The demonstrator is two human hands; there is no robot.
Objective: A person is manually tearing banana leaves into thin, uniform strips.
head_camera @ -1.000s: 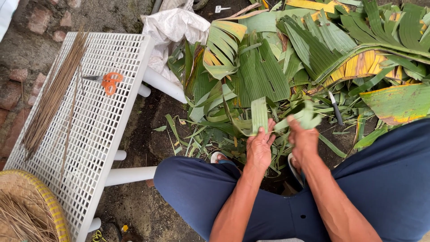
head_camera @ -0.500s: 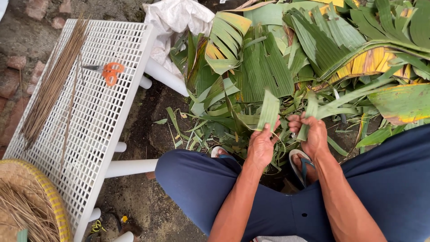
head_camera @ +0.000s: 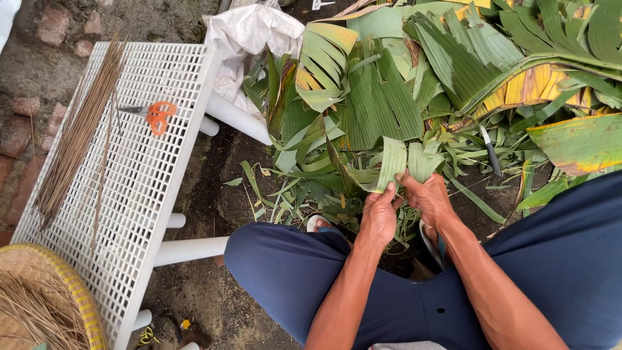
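Observation:
I sit with my knees apart in dark blue trousers above a heap of green banana leaves [head_camera: 389, 97]. My left hand [head_camera: 379, 217] grips a pale green strip of leaf [head_camera: 391, 162] by its lower end. My right hand [head_camera: 429, 198] holds a second, wider leaf piece [head_camera: 424, 161] right beside it. The two pieces stand side by side and touch at the fingers. A knife [head_camera: 489, 152] with a dark handle lies among the leaf scraps just right of my hands.
A white lattice rack [head_camera: 139, 194] lies on its side at the left, bearing orange-handled scissors [head_camera: 155, 116] and a bundle of thin brown sticks [head_camera: 74, 139]. A woven basket [head_camera: 45, 304] sits at the bottom left. A white sack [head_camera: 249, 32] lies behind the leaves.
Both hands have come closer together and lowered slightly, bringing the two leaf pieces side by side. The view has shifted a little; nothing else has moved.

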